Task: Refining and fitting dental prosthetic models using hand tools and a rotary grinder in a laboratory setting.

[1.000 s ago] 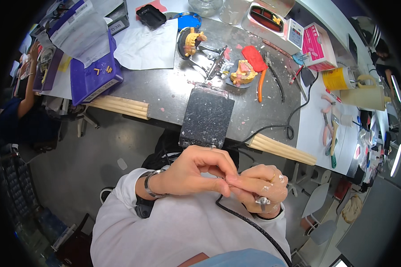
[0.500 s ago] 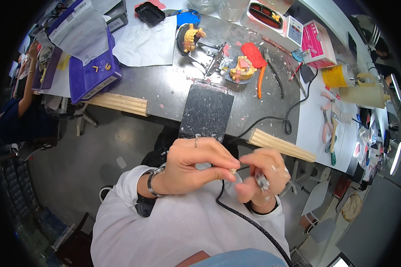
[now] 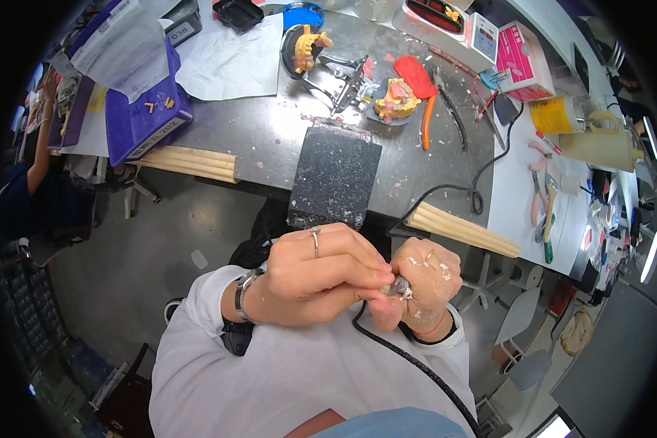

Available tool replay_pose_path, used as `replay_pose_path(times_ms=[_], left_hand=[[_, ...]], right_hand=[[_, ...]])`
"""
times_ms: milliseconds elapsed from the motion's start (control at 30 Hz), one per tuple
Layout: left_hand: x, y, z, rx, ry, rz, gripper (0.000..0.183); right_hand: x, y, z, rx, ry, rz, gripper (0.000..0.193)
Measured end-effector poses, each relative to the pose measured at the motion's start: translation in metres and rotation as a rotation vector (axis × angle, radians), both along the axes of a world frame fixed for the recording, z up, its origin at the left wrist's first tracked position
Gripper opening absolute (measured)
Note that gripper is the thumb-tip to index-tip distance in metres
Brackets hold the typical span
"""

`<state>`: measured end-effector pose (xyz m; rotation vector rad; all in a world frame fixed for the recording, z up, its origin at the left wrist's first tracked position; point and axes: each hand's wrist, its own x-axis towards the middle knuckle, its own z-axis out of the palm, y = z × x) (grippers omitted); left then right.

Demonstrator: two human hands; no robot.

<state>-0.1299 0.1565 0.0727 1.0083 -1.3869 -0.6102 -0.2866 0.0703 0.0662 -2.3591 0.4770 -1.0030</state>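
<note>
My left hand [image 3: 325, 274], with a ring and a wristwatch, has its fingertips pinched on a small pale piece [image 3: 385, 290], mostly hidden by the fingers and perhaps a tooth. Against it my right hand [image 3: 427, 285], dusted with white powder, is closed around a rotary handpiece [image 3: 399, 287]. Only the handpiece's metal end shows. A black cord [image 3: 409, 358] comes out below the hands and runs down across my white sleeve and lap. Just beyond the hands is a dark, speckled board [image 3: 334, 175] at the bench edge.
On the metal bench [image 3: 263, 142] stand a metal articulator [image 3: 337, 82] and yellow dental casts [image 3: 396, 102]. An orange-handled tool [image 3: 428, 124] lies beside a red wax sheet [image 3: 415, 77]. A purple tray [image 3: 150, 120] sits left; pliers [image 3: 538, 190] lie right. Another person's arm [image 3: 42, 131] shows far left.
My right hand has moved left and turned, bringing the handpiece's metal end up to the piece in my left fingers. The hands now touch. The view has shifted slightly.
</note>
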Motion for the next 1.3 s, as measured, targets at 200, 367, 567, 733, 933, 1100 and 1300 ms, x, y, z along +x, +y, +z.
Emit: replay_pose_path(times_ms=[200, 367, 567, 733, 933, 1100, 1300], left_hand=[[-0.003, -0.001, -0.001, -0.016, 0.041, -0.002, 0.021], [-0.003, 0.000, -0.004, -0.024, 0.056, -0.013, 0.022], [-0.010, -0.001, -0.004, -0.051, 0.190, 0.000, 0.022], [-0.015, 0.002, -0.008, 0.003, 0.349, -0.023, 0.022], [-0.018, 0.002, -0.009, -0.021, 0.388, -0.013, 0.022], [-0.016, 0.002, -0.008, -0.044, 0.358, -0.034, 0.022], [-0.017, 0.003, -0.006, -0.031, 0.374, -0.036, 0.022]], right_hand=[[-0.002, 0.001, 0.000, 0.005, -0.006, -0.008, 0.049], [-0.001, 0.001, 0.003, 0.011, 0.001, 0.003, 0.049], [-0.002, 0.002, 0.002, 0.057, -0.012, -0.006, 0.054], [0.000, 0.003, 0.002, 0.028, -0.026, 0.005, 0.058], [0.000, 0.005, -0.001, 0.071, -0.040, 0.011, 0.060], [-0.001, 0.008, 0.000, 0.084, -0.049, 0.011, 0.055], [0.000, 0.009, 0.000, 0.071, -0.067, 0.022, 0.040]])
